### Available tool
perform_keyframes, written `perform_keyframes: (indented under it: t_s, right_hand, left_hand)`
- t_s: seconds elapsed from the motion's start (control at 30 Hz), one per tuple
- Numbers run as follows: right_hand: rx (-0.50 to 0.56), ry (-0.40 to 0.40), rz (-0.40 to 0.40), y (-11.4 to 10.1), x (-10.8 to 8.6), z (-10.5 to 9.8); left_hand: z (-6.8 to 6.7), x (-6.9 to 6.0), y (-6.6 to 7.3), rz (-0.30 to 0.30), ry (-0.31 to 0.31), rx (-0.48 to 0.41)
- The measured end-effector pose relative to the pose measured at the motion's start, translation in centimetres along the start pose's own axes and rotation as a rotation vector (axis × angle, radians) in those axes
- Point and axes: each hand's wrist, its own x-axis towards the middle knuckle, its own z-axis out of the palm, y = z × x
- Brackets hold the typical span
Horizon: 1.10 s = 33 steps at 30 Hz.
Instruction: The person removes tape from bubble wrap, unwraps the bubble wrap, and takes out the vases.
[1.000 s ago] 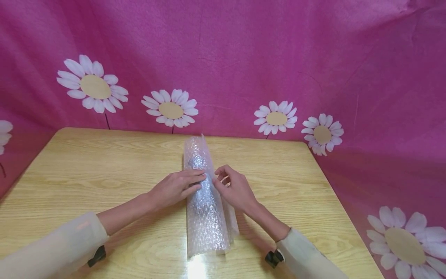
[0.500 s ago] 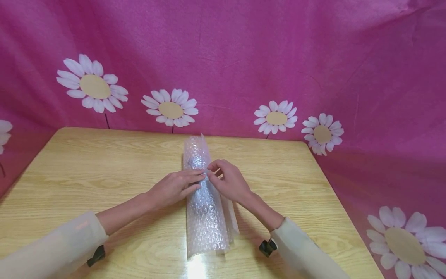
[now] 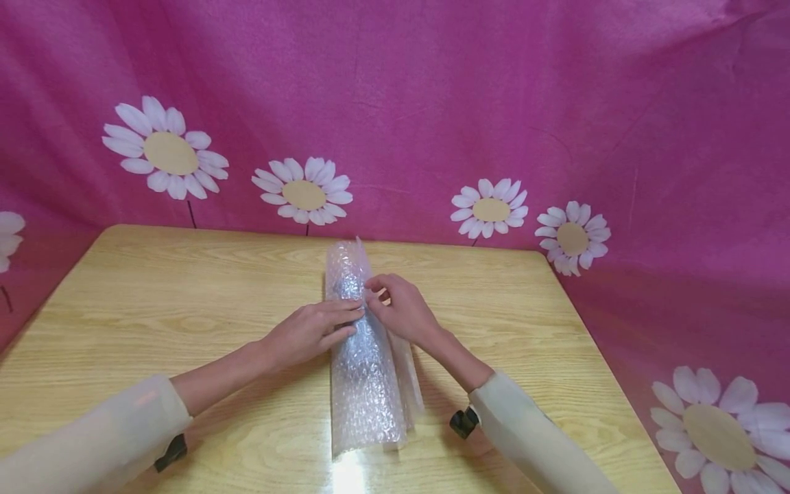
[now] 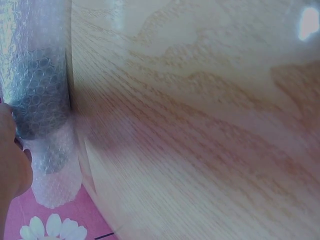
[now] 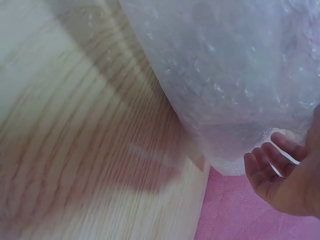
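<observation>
A roll of clear bubble wrap [image 3: 367, 405] lies lengthwise on the table, with a loose flap along its right side. Through its layers a dark, rounded object [image 4: 40, 95] shows in the left wrist view; its kind cannot be told. My left hand [image 3: 311, 331] rests on top of the roll from the left, fingers nearly straight. At the flap's edge, my right hand [image 3: 404, 309] pinches the bubble wrap between thumb and index finger, close to the left fingertips. The right wrist view shows its other fingers [image 5: 257, 170] loosely bent, while the thumb is hidden there.
The wooden table [image 3: 185, 288] has its far edge against a pink curtain [image 3: 395, 103] printed with white daisies. Light glares off the tabletop near the roll's near end. A small black device [image 3: 464, 422] sits beneath the right sleeve.
My right hand has moved left and slightly away from me, up to the flap's edge by the left fingertips. The left hand and the roll stay in place.
</observation>
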Motion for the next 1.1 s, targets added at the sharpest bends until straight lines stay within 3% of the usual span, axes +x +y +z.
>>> perform_keyframes:
  t_s: [0.43,0.77,1.1]
  right_hand:
    - [-0.004,0.020,0.012,0.8,1.1,0.5]
    - [-0.065,0.029,0.029,1.0,1.6,0.9]
    - [-0.098,0.056,-0.003,1.4,2.0,1.3]
  left_hand:
    - [0.1,0.2,0.1,-0.010,0.003,-0.006]
    - [0.2,0.2,0.1,0.006,0.017,0.007]
    - [0.3,0.2,0.2,0.008,0.022,0.005]
